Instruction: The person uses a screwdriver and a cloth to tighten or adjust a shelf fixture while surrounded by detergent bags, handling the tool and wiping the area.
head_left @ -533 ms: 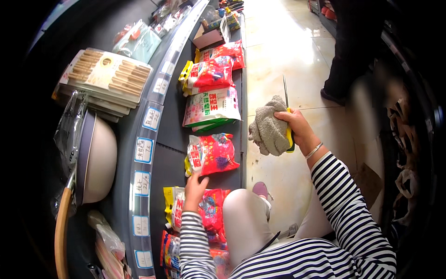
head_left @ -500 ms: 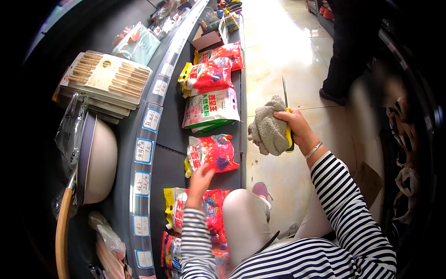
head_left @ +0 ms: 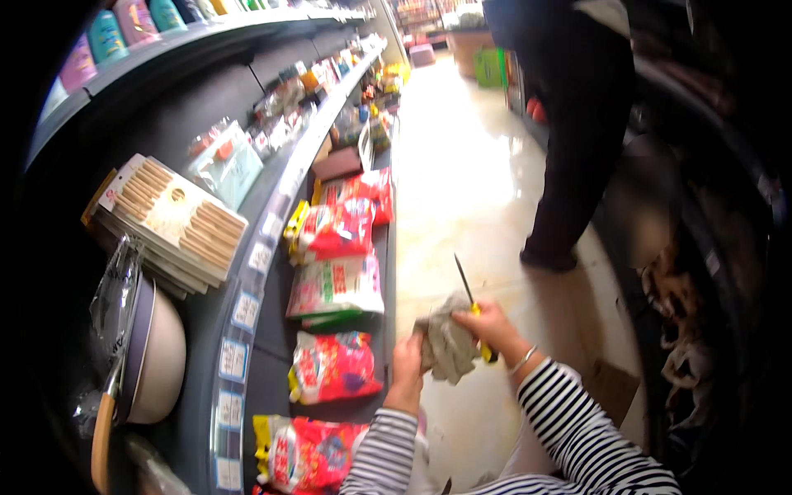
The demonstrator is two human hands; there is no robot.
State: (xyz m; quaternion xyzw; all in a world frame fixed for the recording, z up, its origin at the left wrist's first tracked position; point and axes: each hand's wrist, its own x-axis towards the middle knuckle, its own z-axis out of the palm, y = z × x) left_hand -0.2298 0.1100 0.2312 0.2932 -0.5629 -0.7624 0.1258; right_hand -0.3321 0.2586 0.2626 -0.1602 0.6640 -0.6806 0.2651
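Observation:
A crumpled grey cloth [head_left: 448, 346] is held between both hands above the aisle floor. My left hand [head_left: 405, 373] pinches its left edge, fingers closed. On the other side, my right hand [head_left: 499, 332] is closed on the cloth together with a yellow-and-black-handled tool [head_left: 488, 355]. The tool's thin dark shaft points up and away; its exact kind is hard to tell. Left of my hands, a red detergent bag [head_left: 337, 367] lies on the low shelf, with another red bag [head_left: 309, 454] nearer to me.
A white and green bag [head_left: 337, 285] and more red bags [head_left: 334, 229] lie farther along the shelf. Above are packs of wooden hangers [head_left: 173, 214] and a pale pan [head_left: 161, 355] with a wooden handle. A person in dark trousers [head_left: 573, 140] stands ahead on the right.
My left hand has left the red bag on the shelf and taken hold of the cloth. The cloth and tool have moved lower and nearer. My view has tilted up along the aisle.

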